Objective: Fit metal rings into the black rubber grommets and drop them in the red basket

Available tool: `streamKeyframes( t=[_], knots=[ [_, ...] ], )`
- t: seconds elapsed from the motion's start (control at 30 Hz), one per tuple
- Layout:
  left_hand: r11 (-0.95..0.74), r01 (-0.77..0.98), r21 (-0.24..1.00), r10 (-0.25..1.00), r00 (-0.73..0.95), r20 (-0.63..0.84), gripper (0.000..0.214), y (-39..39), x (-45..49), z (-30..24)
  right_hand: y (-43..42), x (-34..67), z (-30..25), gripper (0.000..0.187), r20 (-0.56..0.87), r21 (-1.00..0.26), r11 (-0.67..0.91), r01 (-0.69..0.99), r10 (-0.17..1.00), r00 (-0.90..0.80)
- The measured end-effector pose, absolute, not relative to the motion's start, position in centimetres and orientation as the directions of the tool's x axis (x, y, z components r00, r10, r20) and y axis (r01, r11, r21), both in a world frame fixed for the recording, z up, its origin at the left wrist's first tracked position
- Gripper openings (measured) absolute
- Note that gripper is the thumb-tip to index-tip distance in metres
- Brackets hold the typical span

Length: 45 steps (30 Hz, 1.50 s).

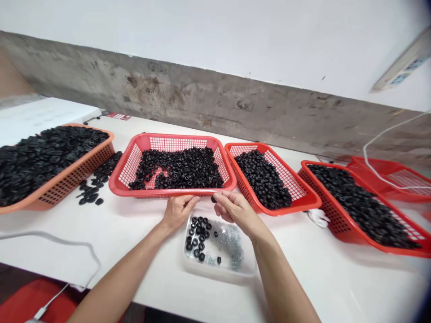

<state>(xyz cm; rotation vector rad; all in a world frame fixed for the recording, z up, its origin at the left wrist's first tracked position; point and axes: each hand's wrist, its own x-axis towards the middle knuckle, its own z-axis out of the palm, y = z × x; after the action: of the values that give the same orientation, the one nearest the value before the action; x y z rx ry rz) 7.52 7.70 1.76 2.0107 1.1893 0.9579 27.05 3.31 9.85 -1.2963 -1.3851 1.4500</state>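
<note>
My right hand (232, 207) pinches a small black rubber ring (213, 199) between thumb and finger, in front of the red basket (173, 193). Close beside it on the left is my left hand (180, 210), its thumb and fingers pressed together; whatever they hold, if anything, is hidden. Below both hands stands a clear plastic box (220, 274). Black rings (201, 246) lie in its left part, and many tiny shiny metal pieces (232, 244) are spread over its right part. Inside the red basket is a heap of black rings (188, 166).
To the right stand a second red basket (303, 200) and a third (340, 231), both with black parts. An orange basket (60, 193) of flat black pieces is at left, with loose pieces (89, 194) beside it. White cloth (318, 218) and a cable (67, 237) lie on the table.
</note>
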Motion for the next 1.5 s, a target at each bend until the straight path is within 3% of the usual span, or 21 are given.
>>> streamKeyframes(
  t=[0.27,0.43,0.77,0.87,0.93,1.03,1.1,1.27,1.5],
  knots=[
    [-0.544,0.277,0.792,0.815,0.401,0.419,0.026,6.6,8.0,3.1,3.6,27.1,9.3,0.044,-0.134,-0.888,-0.008,0.461,0.961,-0.24],
    [-0.565,0.205,0.799,0.798,0.384,0.465,0.024,6.0,8.4,3.3,3.2,26.4,9.5,0.042,-0.111,-0.885,0.022,0.465,0.96,-0.257],
    [-0.429,0.155,0.89,0.88,0.293,0.373,0.014,5.4,8.7,3.0,3.1,26.5,9.4,0.043,-0.102,-0.854,0.044,0.519,0.963,-0.251],
    [-0.399,0.186,0.898,0.896,0.287,0.338,0.012,5.5,8.6,3.4,2.8,27.7,10.5,0.036,-0.08,-0.735,0.095,0.672,0.971,-0.224],
    [-0.389,0.207,0.898,0.9,0.291,0.324,0.012,5.4,8.5,3.8,2.5,28.6,11.2,0.029,-0.092,-0.584,0.144,0.799,0.966,-0.241],
    [-0.407,0.209,0.889,0.893,0.295,0.34,0.013,5.3,8.5,4.3,1.8,29.2,11.5,0.02,-0.189,-0.33,0.237,0.913,0.931,-0.311],
    [-0.424,0.212,0.881,0.885,0.303,0.353,0.015,5.3,8.5,4.3,1.5,29.0,11.2,0.019,-0.271,-0.228,0.278,0.933,0.902,-0.335],
    [-0.439,0.23,0.869,0.876,0.324,0.357,0.015,5.5,8.6,3.9,1.3,27.6,9.7,0.028,-0.376,-0.112,0.324,0.939,0.861,-0.342],
    [-0.451,0.24,0.86,0.865,0.356,0.354,0.015,5.9,8.3,3.4,1.6,27.5,9.4,0.026,-0.363,-0.11,0.372,0.922,0.848,-0.385]
  ],
)
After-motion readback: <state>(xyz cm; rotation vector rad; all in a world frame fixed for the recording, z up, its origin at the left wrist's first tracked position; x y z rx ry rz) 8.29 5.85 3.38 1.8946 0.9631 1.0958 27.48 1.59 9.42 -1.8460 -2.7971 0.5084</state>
